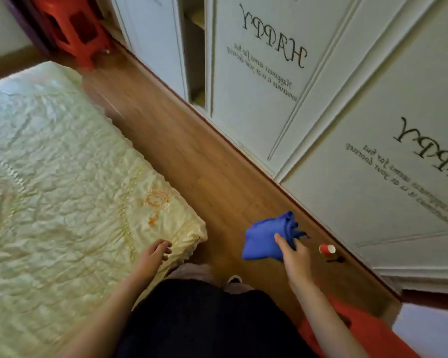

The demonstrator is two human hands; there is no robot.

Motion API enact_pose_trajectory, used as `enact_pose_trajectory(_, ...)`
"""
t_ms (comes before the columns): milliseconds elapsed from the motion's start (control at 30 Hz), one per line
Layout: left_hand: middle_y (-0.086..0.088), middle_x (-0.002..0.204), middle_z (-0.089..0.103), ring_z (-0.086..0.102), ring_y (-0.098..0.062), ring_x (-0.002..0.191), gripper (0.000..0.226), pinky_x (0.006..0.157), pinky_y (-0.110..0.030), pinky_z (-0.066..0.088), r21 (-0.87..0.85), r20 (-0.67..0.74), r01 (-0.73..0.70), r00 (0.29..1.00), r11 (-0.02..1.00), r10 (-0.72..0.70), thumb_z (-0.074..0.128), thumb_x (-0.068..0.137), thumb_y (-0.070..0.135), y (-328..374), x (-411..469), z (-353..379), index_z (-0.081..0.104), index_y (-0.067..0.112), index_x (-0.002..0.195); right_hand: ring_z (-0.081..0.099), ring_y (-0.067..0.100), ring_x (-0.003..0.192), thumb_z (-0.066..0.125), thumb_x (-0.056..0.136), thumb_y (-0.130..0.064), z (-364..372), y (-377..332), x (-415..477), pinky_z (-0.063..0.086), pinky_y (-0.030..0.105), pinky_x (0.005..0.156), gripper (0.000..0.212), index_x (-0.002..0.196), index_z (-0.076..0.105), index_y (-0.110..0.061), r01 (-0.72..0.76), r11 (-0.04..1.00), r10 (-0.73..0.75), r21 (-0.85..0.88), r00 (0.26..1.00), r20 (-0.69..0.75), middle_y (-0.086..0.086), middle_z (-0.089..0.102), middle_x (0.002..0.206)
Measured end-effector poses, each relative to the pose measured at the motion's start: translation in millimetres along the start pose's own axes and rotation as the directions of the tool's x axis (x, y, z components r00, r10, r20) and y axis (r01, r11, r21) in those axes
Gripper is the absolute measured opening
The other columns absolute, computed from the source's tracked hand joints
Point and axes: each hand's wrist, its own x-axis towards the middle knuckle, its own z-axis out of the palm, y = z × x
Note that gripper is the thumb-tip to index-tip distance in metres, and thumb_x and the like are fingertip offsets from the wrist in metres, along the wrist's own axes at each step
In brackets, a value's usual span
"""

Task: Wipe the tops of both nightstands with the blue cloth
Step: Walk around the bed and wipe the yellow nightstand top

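Observation:
My right hand [294,254] holds a crumpled blue cloth [265,237] above the wooden floor, low and right of centre. My left hand [157,251] hangs loosely curled and holds nothing, right at the corner of the bed [62,177]. No nightstand is in view. I look down at my own dark clothing and feet between the bed and the wardrobe.
A pale yellow quilted bed fills the left. White wardrobe doors [269,86] with "HAPPY" lettering line the right, one gap ajar. A narrow wooden floor strip [181,151] runs between them. Red stools stand at the far end [73,29] and at lower right [367,332]. A small red cup [327,249] lies by the wardrobe.

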Motion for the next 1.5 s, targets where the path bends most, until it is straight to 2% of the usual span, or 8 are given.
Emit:
enact_pose_trajectory(100, -0.011, 0.093, 0.067, 0.062, -0.030, 0.085, 0.025, 0.074, -0.037, 0.047, -0.077, -0.116, 0.074, 0.990, 0.994, -0.083, 0.042, 0.098, 0.022, 12.8, 12.1, -3.3, 0.065, 0.015, 0.093, 0.067, 0.015, 0.089, 0.067, 0.089, -0.015, 32.7, -54.1, 57.4, 0.055, 0.022, 0.069, 0.022, 0.110, 0.066, -0.008, 0.053, 0.997, -0.042, -0.061, 0.985, 0.166, 0.002, 0.071, 0.096)
enact_pose_trajectory(200, -0.011, 0.093, 0.068, 0.063, -0.028, 0.084, 0.025, 0.073, -0.037, 0.049, -0.159, -0.229, 0.149, 0.956, 0.976, -0.183, 0.043, 0.098, 0.022, 16.0, 30.2, -2.6, 0.066, 0.013, 0.094, 0.068, 0.021, 0.095, 0.069, 0.087, -0.023, 66.5, -92.8, 116.4, 0.056, 0.041, 0.083, 0.029, 0.113, 0.067, -0.009, 0.090, 0.983, -0.040, -0.161, 0.955, 0.293, 0.007, 0.072, 0.101)
enact_pose_trajectory(333, -0.011, 0.091, 0.068, 0.064, -0.033, 0.087, 0.024, 0.077, -0.041, 0.050, -0.258, -0.264, 0.214, 0.922, 0.942, -0.282, 0.044, 0.097, 0.022, 36.2, 77.1, 10.9, 0.066, 0.014, 0.091, 0.068, 0.020, 0.093, 0.069, 0.088, -0.021, 116.3, -136.6, 193.4, 0.054, 0.040, 0.084, 0.008, 0.096, 0.069, -0.021, 0.154, 0.966, -0.061, -0.207, 0.916, 0.396, 0.001, 0.072, 0.096)
enact_pose_trajectory(767, 0.000, 0.095, 0.068, 0.064, -0.019, 0.089, 0.027, 0.082, -0.038, 0.051, -0.211, -0.258, 0.045, 0.961, 0.977, -0.100, 0.040, 0.097, 0.036, 274.7, 269.6, -52.4, 0.065, 0.026, 0.097, 0.063, 0.030, 0.093, 0.068, 0.088, -0.020, 201.2, -314.0, 402.8, 0.049, 0.043, 0.085, 0.017, 0.101, 0.064, -0.009, 0.177, 0.933, -0.086, -0.315, 0.955, 0.284, 0.017, 0.067, 0.102)
enact_pose_trajectory(967, -0.002, 0.092, 0.069, 0.065, -0.022, 0.085, 0.026, 0.081, -0.043, 0.052, -0.237, -0.316, 0.102, 0.932, 0.966, -0.176, 0.042, 0.097, 0.033, 316.7, 369.0, -90.9, 0.066, 0.023, 0.097, 0.062, 0.031, 0.094, 0.067, 0.088, -0.015, 304.3, -379.7, 505.7, 0.049, 0.043, 0.084, 0.017, 0.103, 0.062, -0.008, 0.179, 0.944, -0.068, -0.278, 0.928, 0.366, 0.015, 0.065, 0.101)
enact_pose_trajectory(1067, -0.009, 0.091, 0.070, 0.065, -0.029, 0.085, 0.027, 0.080, -0.048, 0.052, -0.373, -0.374, 0.148, 0.879, 0.916, -0.295, 0.043, 0.097, 0.029, 330.3, 411.5, -108.4, 0.068, 0.021, 0.090, 0.063, 0.030, 0.093, 0.068, 0.088, -0.014, 379.3, -421.2, 546.6, 0.048, 0.039, 0.082, 0.018, 0.103, 0.064, -0.004, 0.192, 0.943, -0.048, -0.271, 0.886, 0.460, 0.017, 0.067, 0.100)
enact_pose_trajectory(1200, -0.013, 0.087, 0.068, 0.061, -0.025, 0.077, 0.026, 0.069, -0.032, 0.047, -0.567, -0.466, 0.144, 0.756, 0.811, -0.460, 0.044, 0.098, 0.020, 372.4, 443.8, -141.5, 0.066, 0.014, 0.086, 0.063, 0.026, 0.087, 0.067, 0.088, -0.016, 483.1, -482.3, 578.0, 0.051, 0.038, 0.080, 0.023, 0.108, 0.064, -0.003, 0.276, 0.909, -0.022, -0.313, 0.780, 0.626, 0.017, 0.067, 0.100)
enact_pose_trajectory(1500, -0.013, 0.091, 0.068, 0.063, -0.027, 0.083, 0.025, 0.068, -0.032, 0.047, -0.687, -0.509, 0.142, 0.607, 0.713, -0.611, 0.044, 0.097, 0.019, 395.3, 524.6, -237.4, 0.067, 0.007, 0.096, 0.067, 0.024, 0.086, 0.068, 0.088, -0.017, 682.9, -571.1, 622.4, 0.050, 0.026, 0.065, 0.026, 0.106, 0.065, 0.000, 0.407, 0.861, -0.009, -0.303, 0.609, 0.793, 0.012, 0.070, 0.093)
